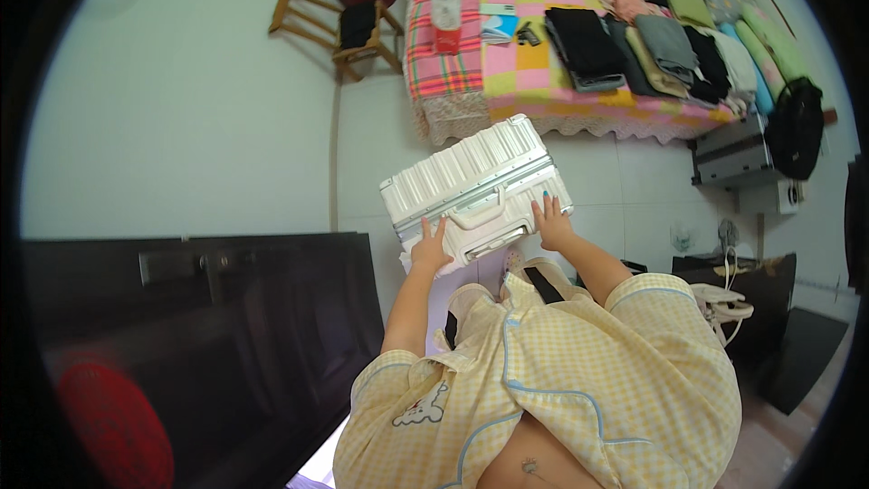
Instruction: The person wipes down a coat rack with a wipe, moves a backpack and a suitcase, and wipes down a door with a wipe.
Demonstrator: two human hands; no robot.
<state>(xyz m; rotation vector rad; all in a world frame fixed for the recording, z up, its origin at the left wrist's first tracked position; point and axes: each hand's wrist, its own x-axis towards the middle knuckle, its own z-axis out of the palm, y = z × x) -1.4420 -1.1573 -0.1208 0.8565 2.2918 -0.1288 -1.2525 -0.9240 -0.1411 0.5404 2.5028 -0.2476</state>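
A white ribbed hard-shell suitcase (475, 193) with a metal frame stands closed on the floor in front of me, set at an angle. Its white carry handle (478, 212) faces me, and a recessed metal pull handle (499, 242) shows below that. My left hand (431, 248) rests on the suitcase's near side at the left, fingers spread. On the right end of the same side lies my right hand (553, 223), its fingers also apart. Neither hand is closed around a handle.
Beyond the suitcase is a bed (516, 105) with folded clothes (587, 47) and a red-and-clear package (446, 20). A wooden chair (356, 51) stands at the upper left, a dark door (271, 326) at the left. A grey case (733, 153) and black bag (796, 129) are at the right.
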